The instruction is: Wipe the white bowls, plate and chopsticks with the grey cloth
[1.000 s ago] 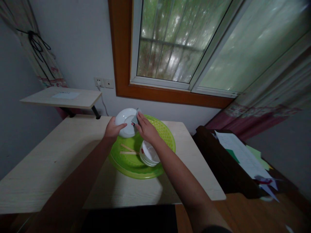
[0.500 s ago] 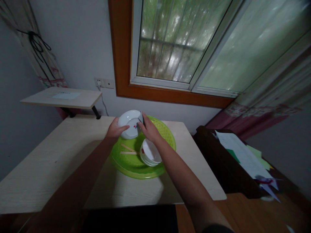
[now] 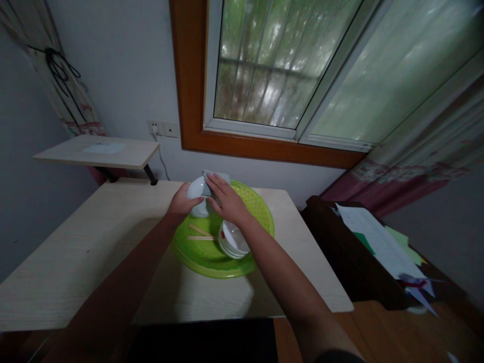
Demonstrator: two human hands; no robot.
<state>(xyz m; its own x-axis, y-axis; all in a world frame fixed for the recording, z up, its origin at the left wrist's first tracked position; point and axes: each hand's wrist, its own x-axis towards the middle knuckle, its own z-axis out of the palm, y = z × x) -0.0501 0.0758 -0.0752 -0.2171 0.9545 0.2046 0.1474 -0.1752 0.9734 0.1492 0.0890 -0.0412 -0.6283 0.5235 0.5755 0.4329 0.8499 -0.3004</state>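
My left hand (image 3: 181,204) grips a white shallow plate (image 3: 195,189) by its left edge, thumb over the front. The plate is held above the far left part of a round green basket tray (image 3: 206,269). With my right hand (image 3: 229,201) I press a grey cloth (image 3: 224,177) against the plate, covering much of it. Below my right wrist, a stack of white bowls (image 3: 230,247) stands in the tray, partly hidden by the forearm. Wooden chopsticks (image 3: 200,238) lie beside the bowls on the left.
The tray rests on a pale wooden table (image 3: 124,237). A small raised shelf (image 3: 132,156) with a paper label stands at the back left, near a wall socket (image 3: 155,127). To the right of the table is a dark brown piece of furniture (image 3: 333,242) with papers (image 3: 372,239) on it.
My right hand has moved left and up across the plate with the cloth, which now shows spread above my fingers. My left hand keeps its hold; the bowls and chopsticks have not moved.
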